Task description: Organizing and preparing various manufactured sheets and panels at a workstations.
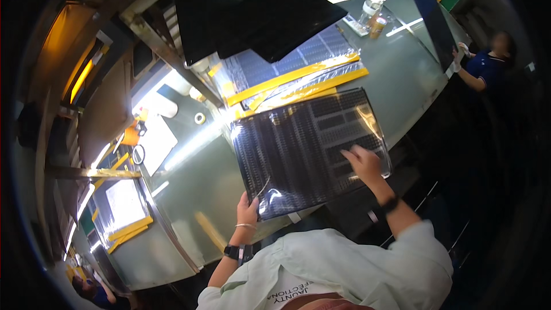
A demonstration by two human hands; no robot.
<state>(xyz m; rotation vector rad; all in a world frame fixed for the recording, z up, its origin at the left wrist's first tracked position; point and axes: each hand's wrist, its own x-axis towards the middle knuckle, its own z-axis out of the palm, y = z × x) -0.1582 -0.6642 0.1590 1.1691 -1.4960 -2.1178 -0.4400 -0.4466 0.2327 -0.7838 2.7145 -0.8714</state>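
Note:
A large dark film sheet (287, 149) with rows of small printed patterns and a glossy clear surface lies tilted before me, over the table's near edge. My left hand (247, 211) is closed on its near left corner, thumb on top. A thin pale line (265, 187) rises from beside that hand; whether it is a slim tool or a glint I cannot tell. Over the right part of the sheet is my right hand (365, 163), slightly blurred, its fingers curled and pressed together. Anything between those fingers is too small to make out.
Yellow-edged patterned sheets (293, 63) lie beyond, with black sheets (258, 14) above them. A clear bottle (372, 7) and small jar (377, 27) stand far right. Left are a tape roll (200, 118), white paper (162, 146) and another yellow-edged stack (123, 209). A co-worker (488, 66) stands right.

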